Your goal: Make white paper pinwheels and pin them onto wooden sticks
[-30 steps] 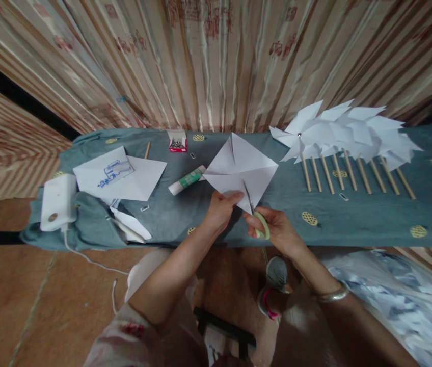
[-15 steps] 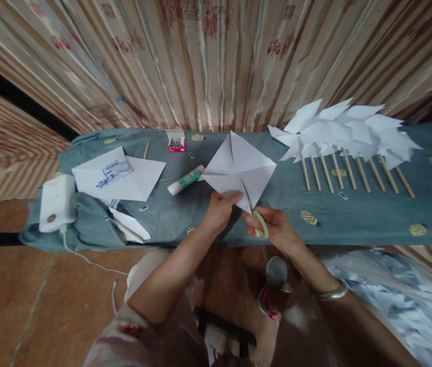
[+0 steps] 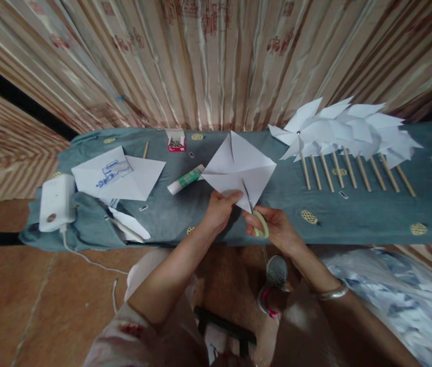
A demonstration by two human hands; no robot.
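A square sheet of white paper point(image 3: 254, 158), turned corner-up and creased, has a slit running in from its top corner. My left hand point(image 3: 219, 206) pinches its lower left edge, thumb on top. In my right hand point(image 3: 271, 227) is a pair of scissors point(image 3: 261, 224) with light green handles. Their blade lies across the lower corner of the paper, pointing toward its middle; the other blade is hidden under the sheet. Just left of the paper lies a green and white glue stick point(image 3: 186, 180).
Several white paper pinwheels point(image 3: 330, 130) on wooden sticks lie in an overlapping row at right. Behind the glue stick is a small red box point(image 3: 177, 142) of metal pins. Paper sheets point(image 3: 143, 178), one with a blue drawing, and a white power strip point(image 3: 57, 203) lie left on the green tablecloth point(image 3: 369, 219).
Hardly anything differs. Both hands, the paper and the scissors keep nearly the same place.
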